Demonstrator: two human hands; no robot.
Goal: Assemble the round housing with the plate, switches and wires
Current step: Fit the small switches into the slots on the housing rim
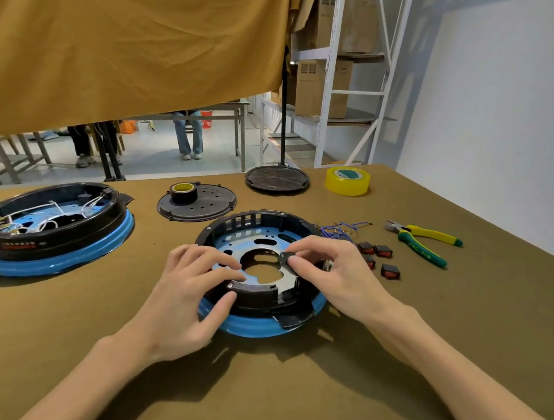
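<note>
The round black housing point(252, 223) with a blue rim lies open in the middle of the table, and a blue perforated plate point(235, 239) sits inside it. My left hand point(185, 288) grips the housing's near wall, thumb outside and fingers over the edge onto the plate. My right hand point(327, 270) pinches a small black part point(285, 257) above the plate's right side. Several black and red switches point(381, 252) lie just right of the housing. Loose blue wires point(342, 229) lie behind them.
A second housing point(56, 230), wired, sits at the left. Behind are a black cover plate point(205, 206) with a tape roll point(183, 192) on it, a stand base point(277, 179) and yellow tape point(348, 180). Yellow-green pliers point(423, 241) lie at the right.
</note>
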